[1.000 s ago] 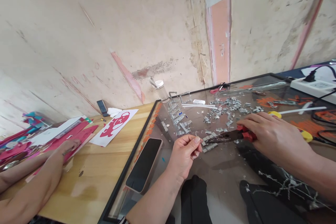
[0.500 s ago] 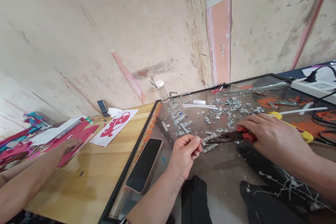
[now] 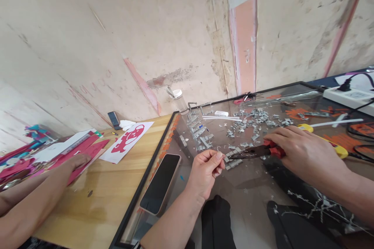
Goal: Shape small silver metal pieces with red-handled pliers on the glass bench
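Over the glass tabletop [image 3: 248, 198], my left hand [image 3: 208, 169] pinches a tiny piece between thumb and forefinger; the piece is too small to make out. My right hand [image 3: 304, 151] is wrapped round red-handled pliers [image 3: 249, 152], whose dark jaws point left and reach the left fingertips. Beneath the pliers' tip lie small grey metal pieces [image 3: 233, 164]. A heap of similar grey bits [image 3: 260, 117] is spread farther back, and rows of them [image 3: 203, 134] stand to the left of it. A phone [image 3: 160, 183] lies left of my left forearm.
At the back edge stands a clear jar with a white lid [image 3: 180, 101]. A yellow-handled glue gun [image 3: 336, 148] and a white power strip [image 3: 350, 99] are at the right. Another person's hand [image 3: 80, 160] rests on red sheets [image 3: 70, 163] over the wooden table [image 3: 117, 202].
The other person's arm at the left has shifted slightly. My hands and the pliers hold nearly the same position.
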`<move>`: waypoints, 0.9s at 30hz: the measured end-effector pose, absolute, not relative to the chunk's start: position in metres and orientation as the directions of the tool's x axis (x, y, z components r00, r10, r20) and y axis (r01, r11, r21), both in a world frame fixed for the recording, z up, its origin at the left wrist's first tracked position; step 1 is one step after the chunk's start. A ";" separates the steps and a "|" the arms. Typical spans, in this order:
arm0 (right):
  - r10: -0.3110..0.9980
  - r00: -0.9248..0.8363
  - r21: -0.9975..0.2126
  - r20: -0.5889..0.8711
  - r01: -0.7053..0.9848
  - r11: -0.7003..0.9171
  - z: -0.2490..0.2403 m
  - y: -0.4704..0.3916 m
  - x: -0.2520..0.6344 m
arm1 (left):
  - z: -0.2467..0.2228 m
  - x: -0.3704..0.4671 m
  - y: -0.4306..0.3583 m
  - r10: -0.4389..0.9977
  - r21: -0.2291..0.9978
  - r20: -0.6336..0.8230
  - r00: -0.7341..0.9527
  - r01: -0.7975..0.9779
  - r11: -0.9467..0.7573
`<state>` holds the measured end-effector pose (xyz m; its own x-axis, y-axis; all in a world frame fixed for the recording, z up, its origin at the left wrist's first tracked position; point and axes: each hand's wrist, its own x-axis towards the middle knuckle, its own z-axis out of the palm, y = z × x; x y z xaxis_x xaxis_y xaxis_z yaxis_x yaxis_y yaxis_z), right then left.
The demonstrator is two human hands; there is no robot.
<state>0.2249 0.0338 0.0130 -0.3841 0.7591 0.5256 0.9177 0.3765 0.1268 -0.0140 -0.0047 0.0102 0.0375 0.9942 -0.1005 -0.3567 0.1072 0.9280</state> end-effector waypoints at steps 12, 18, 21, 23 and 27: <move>0.941 -0.322 -0.177 0.101 0.925 0.335 0.013 0.033 0.224 | 0.017 -0.022 -0.012 0.966 0.966 0.257 -0.019 0.013 -0.256; 0.824 -0.544 -0.429 -0.159 0.790 0.438 0.005 0.042 0.232 | 0.025 -0.025 -0.019 0.927 0.904 0.359 0.111 0.206 -0.375; 0.895 -0.444 -0.343 0.051 0.834 0.433 0.004 0.044 0.231 | 0.018 -0.022 -0.011 0.990 0.985 0.143 -0.015 -0.097 -0.144; 0.887 -0.351 -0.213 0.299 0.882 0.421 0.004 0.045 0.229 | 0.013 -0.021 -0.005 1.000 0.947 -0.003 -0.011 -0.321 -0.001; 0.658 -0.361 0.089 0.661 0.908 0.409 0.007 0.046 0.229 | 0.012 -0.020 -0.001 0.985 0.812 -0.152 0.077 -0.559 0.169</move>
